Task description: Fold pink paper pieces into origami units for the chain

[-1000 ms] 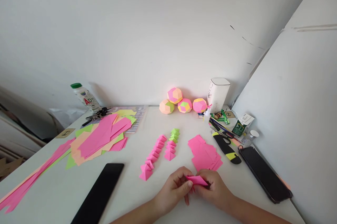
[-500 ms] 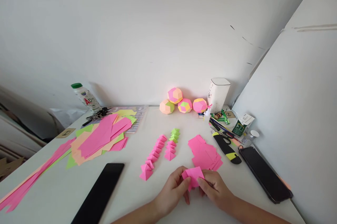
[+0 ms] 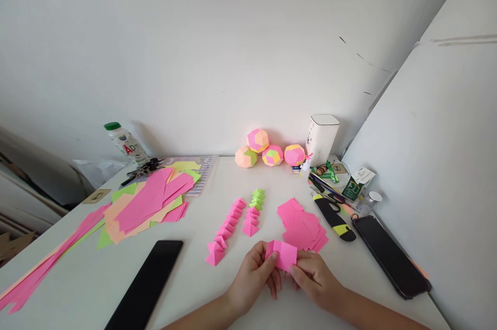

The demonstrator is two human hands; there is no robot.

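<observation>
Between my hands is a small pink paper square [image 3: 286, 256] with a crease down its left part. My left hand [image 3: 254, 278] pinches its left side, thumb on the front face. The lower right corner is held by my right hand [image 3: 316, 278] between thumb and fingers. Just beyond lies a loose pile of pink paper squares [image 3: 305, 226]. To the left, folded pink paper pieces [image 3: 229, 226] stand nested in a row. Beside them runs a shorter row of folded pieces [image 3: 253, 213], green at the far end and pink at the near end.
Faceted paper balls [image 3: 258, 140] sit against the wall near a white bin [image 3: 323, 138]. At left are coloured paper sheets [image 3: 147, 200], a bottle [image 3: 126, 144] and a black tablet-like slab [image 3: 145, 283]. A utility knife [image 3: 334, 218] and a phone [image 3: 392, 255] lie right.
The pink square has turned and shifted slightly left and up, so its crease now shows. My right hand's grip has moved to its lower right corner.
</observation>
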